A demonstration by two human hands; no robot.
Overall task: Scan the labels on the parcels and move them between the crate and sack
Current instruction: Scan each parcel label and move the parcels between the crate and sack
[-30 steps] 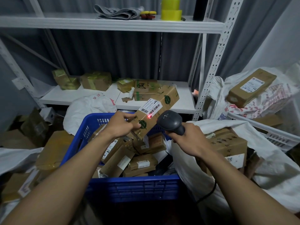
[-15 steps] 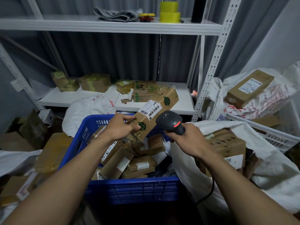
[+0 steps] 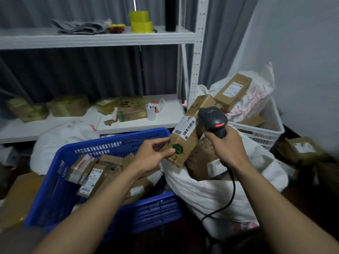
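Scanner hides parcel edge; left hand grips its base.

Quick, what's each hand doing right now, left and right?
Left hand: closed on the lower end of a parcel, held above the sack.
Right hand: closed around the scanner.

A white metal shelving unit with perforated uprights stands against dark grey pleated curtains. A plain pale wall rises on the right, and the floor is dark. The light is dim, with one thin bright strip showing at the top.
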